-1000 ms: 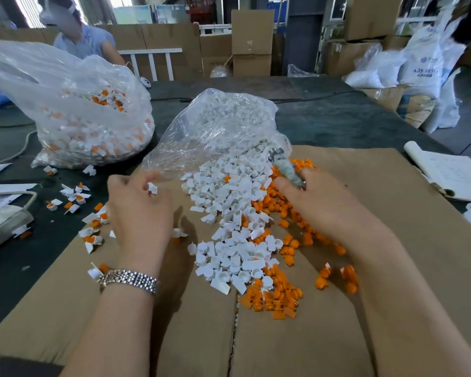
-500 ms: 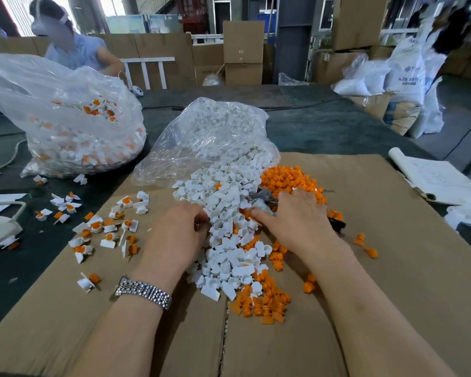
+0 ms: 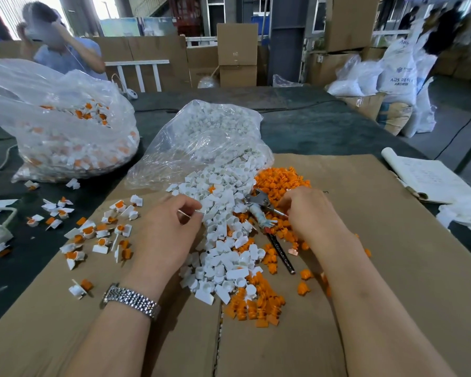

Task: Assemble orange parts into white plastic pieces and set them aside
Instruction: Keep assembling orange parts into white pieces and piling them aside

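2 hands: left hand [image 3: 165, 229], right hand [image 3: 310, 213]. 1 watch [image 3: 131, 300] on left wrist. 2 clear bags: one [image 3: 210, 137] of white pieces just ahead of the hands, one [image 3: 52, 123] of assembled parts far left of the left hand. 1 white pile [image 3: 223, 240] between the hands, too many to count. Orange parts in 2 clusters: one [image 3: 280, 180] ahead of the right hand, one [image 3: 256, 306] nearer than both hands; uncountable. Assembled pieces [image 3: 98, 235] scattered left of the left hand: roughly 25, exact count unclear. 1 tool [image 3: 267, 221] beside the right hand. 1 cardboard sheet [image 3: 392, 268] under both. 1 notebook [image 3: 430, 178] far right. 1 other person [image 3: 60, 50] far ahead-left.
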{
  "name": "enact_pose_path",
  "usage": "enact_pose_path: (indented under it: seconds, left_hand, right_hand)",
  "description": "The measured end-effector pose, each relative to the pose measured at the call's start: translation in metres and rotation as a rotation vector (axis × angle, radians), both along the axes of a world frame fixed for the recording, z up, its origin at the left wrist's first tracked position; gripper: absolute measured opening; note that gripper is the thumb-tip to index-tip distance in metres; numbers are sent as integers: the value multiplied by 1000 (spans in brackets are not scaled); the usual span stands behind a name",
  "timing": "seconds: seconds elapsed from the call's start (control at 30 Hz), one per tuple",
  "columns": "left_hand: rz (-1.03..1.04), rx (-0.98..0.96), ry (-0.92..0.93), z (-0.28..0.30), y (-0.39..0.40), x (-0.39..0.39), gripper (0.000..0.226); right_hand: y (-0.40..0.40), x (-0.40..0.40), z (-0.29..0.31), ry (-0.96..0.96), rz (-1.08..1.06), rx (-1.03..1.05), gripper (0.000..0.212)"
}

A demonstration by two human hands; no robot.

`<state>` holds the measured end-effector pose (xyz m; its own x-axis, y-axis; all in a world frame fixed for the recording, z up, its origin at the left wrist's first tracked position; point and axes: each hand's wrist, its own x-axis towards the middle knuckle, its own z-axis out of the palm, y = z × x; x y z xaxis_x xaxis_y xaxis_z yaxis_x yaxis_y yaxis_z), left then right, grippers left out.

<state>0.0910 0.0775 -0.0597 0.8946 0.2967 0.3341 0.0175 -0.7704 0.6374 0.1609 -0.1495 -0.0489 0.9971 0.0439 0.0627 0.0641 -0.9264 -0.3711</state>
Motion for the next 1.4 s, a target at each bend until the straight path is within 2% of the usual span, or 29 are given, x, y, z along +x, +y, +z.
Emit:
enact_pose_path:
  seconds: [0.13, 0.3, 0.5, 0.63, 0.73, 0.83, 1.03, 1.13, 1.3, 1.4]
  left_hand:
    - [-25, -40, -8, 1, -1, -1, 6]
    - [-54, -106, -11, 0, -1, -1, 8]
    - [-59, -124, -25, 1, -2, -2, 10]
    - [-57, -219, -23, 0, -2, -2, 10]
    - [-55, -393, -35, 0, -3, -2, 12]
    - [-101, -683, -3, 4, -2, -4, 12]
    - [-261, -1173, 44, 9, -3, -4, 16]
    - [-358, -1301, 74, 9, -7, -3, 18]
    - [-415, -1296, 42, 10, -8, -5, 18]
    - [-431, -1148, 25, 10, -12, -8, 24]
  right_hand:
    - [-5, 4, -1, -3, 36, 37, 32]
    - [-7, 6, -5, -32, 8, 50, 15]
    - [-3, 7, -6, -86, 42, 39, 17]
    - [-3, 7, -8, -133, 44, 71, 20]
    - [1, 6, -3, -185, 16, 153, 25]
    - [6, -2, 8, -228, 40, 331, 17]
    - [17, -21, 21, -36, 226, 811, 7]
    - [25, -29, 23, 26, 367, 938, 4]
    - [31, -33, 21, 74, 424, 965, 8]
    - [33, -35, 21, 39, 445, 971, 8]
